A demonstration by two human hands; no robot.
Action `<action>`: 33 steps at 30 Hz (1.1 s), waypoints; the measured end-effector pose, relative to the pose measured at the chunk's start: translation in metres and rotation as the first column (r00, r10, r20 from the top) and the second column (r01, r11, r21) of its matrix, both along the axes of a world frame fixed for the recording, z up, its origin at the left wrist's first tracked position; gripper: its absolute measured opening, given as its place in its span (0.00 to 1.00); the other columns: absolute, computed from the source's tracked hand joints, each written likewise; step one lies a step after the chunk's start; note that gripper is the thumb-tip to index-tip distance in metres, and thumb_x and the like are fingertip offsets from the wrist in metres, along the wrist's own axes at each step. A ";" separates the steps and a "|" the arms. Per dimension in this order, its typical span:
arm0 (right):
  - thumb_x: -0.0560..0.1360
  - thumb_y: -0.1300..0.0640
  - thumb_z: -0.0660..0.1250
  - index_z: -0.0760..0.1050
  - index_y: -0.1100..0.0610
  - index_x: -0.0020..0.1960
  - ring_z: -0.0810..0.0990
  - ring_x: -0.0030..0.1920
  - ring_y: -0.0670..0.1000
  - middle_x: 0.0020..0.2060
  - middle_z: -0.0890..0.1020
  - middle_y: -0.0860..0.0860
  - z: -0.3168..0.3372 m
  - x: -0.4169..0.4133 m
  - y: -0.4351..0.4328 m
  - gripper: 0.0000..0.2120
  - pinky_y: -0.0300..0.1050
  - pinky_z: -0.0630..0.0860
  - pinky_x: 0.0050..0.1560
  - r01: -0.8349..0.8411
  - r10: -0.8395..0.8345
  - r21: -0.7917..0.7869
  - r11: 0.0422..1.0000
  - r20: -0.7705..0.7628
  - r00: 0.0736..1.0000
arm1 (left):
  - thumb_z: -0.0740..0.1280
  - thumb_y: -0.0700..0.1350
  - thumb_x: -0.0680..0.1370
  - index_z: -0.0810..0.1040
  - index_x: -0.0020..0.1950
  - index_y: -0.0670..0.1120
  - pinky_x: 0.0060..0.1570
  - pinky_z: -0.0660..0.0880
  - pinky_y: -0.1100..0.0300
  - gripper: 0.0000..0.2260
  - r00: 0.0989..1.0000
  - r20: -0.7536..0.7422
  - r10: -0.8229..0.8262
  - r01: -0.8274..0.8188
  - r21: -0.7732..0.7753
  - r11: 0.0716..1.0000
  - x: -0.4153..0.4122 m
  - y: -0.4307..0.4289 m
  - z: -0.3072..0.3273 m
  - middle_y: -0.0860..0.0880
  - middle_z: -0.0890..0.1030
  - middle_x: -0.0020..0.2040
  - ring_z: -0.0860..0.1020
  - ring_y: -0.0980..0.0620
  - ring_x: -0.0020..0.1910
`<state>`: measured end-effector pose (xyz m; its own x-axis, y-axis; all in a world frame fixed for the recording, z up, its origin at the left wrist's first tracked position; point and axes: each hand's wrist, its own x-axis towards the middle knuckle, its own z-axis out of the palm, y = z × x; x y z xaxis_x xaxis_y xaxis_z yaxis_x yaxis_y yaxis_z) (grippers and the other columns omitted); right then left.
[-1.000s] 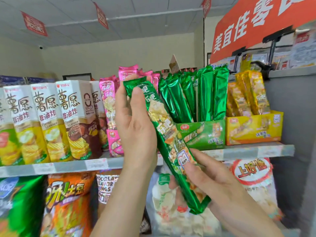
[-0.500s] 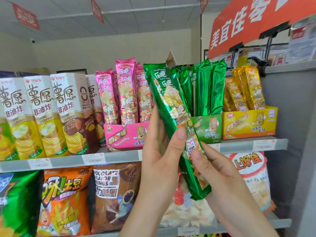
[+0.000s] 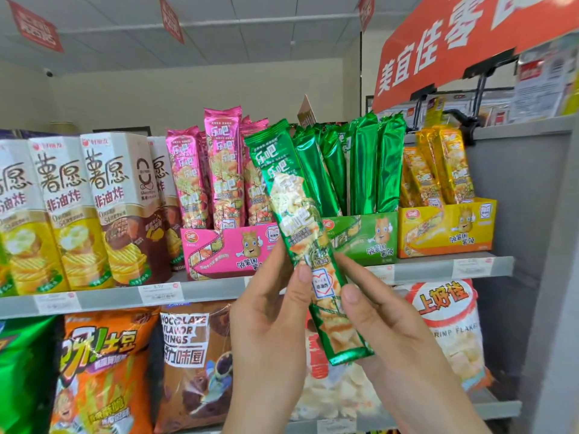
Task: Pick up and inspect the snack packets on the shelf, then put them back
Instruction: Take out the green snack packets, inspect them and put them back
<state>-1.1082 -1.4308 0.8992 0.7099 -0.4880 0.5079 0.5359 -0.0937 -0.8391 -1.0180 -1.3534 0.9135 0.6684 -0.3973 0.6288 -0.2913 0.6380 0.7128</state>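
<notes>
A long green snack packet [image 3: 293, 211] is held nearly upright in front of the shelf, its top tilted slightly left and its printed face toward me. My left hand [image 3: 269, 311] grips its lower half from the left, thumb on the front. From the right, my right hand [image 3: 385, 327] pinches the same part, thumb pressed on the front. Behind the packet, more green packets [image 3: 363, 170] stand in their green display box [image 3: 366, 239] on the upper shelf [image 3: 219, 289].
Pink packets [image 3: 219, 170] in a pink box stand to the left, yellow packets [image 3: 438, 170] in a yellow box to the right. Tall chip cartons [image 3: 72, 208] fill the shelf's left. Large snack bags [image 3: 103, 371] sit below. A grey upright [image 3: 545, 277] bounds the right side.
My left hand slid from the packet's upper part down to its lower half, uncovering the pink packets. The packet turned more upright and rose in front of the shelf.
</notes>
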 end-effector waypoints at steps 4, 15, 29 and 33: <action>0.66 0.40 0.75 0.77 0.38 0.62 0.79 0.63 0.49 0.59 0.83 0.47 -0.005 0.004 0.004 0.24 0.49 0.74 0.64 0.030 -0.032 0.034 0.999 0.070 0.997 | 0.74 0.51 0.67 0.85 0.49 0.61 0.46 0.77 0.66 0.11 0.997 0.009 0.083 -0.083 0.060 0.995 0.003 0.003 -0.004 0.59 0.85 0.46 0.82 0.62 0.47; 0.71 0.53 0.70 0.76 0.41 0.66 0.81 0.59 0.44 0.57 0.83 0.43 -0.014 -0.009 -0.002 0.23 0.36 0.79 0.48 0.058 -0.069 -0.161 0.985 -0.064 0.996 | 0.78 0.53 0.66 0.80 0.58 0.46 0.52 0.79 0.55 0.24 1.000 0.017 0.016 -0.018 0.136 0.990 0.004 0.005 -0.005 0.51 0.85 0.50 0.83 0.52 0.52; 0.61 0.49 0.77 0.73 0.35 0.53 0.79 0.48 0.46 0.46 0.81 0.43 -0.045 -0.003 0.001 0.24 0.31 0.72 0.37 0.521 -0.588 -0.428 0.739 -0.032 0.808 | 0.68 0.69 0.69 0.75 0.66 0.55 0.63 0.70 0.38 0.30 0.988 -0.124 -0.096 0.097 0.007 0.995 0.010 -0.012 0.014 0.50 0.79 0.63 0.76 0.48 0.63; 0.62 0.38 0.75 0.72 0.36 0.54 0.80 0.52 0.45 0.51 0.80 0.42 -0.046 -0.009 -0.004 0.23 0.36 0.75 0.46 0.360 -0.438 -0.377 0.853 -0.144 0.887 | 0.65 0.57 0.78 0.78 0.56 0.49 0.47 0.78 0.43 0.14 0.982 -0.136 -0.130 0.112 -0.131 0.985 0.007 -0.015 0.016 0.46 0.82 0.44 0.80 0.48 0.40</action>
<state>-1.1176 -1.4346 0.8533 0.6004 -0.5838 0.5465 0.2003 -0.5518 -0.8096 -1.0113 -1.3684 0.9294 0.7069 -0.4067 0.5787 -0.1071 0.7472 0.6560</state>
